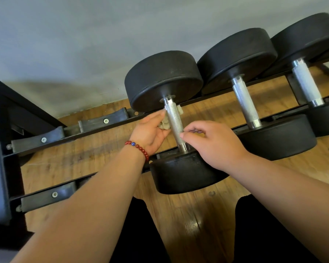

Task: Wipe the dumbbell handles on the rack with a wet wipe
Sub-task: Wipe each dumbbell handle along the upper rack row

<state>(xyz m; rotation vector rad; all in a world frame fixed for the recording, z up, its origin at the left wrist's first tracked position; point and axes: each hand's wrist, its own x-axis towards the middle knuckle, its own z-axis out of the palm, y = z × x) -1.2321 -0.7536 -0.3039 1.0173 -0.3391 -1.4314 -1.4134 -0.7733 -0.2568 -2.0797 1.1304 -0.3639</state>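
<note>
My left hand [150, 132] clutches the wet wipe [163, 125], looped behind the leftmost dumbbell handle [174, 122] on the rack [74, 137]. I cannot tell whether my right hand [213, 144] is gripping it. Risk: the bunched wipe snags on the knurling and skips the handle's front.

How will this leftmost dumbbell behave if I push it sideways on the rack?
Likely heavy: the leftmost dumbbell has thick black heads. Those round heads could roll, though the rack seems to have curved saddles that may check it. Its knurled handle should resist slipping.
</note>
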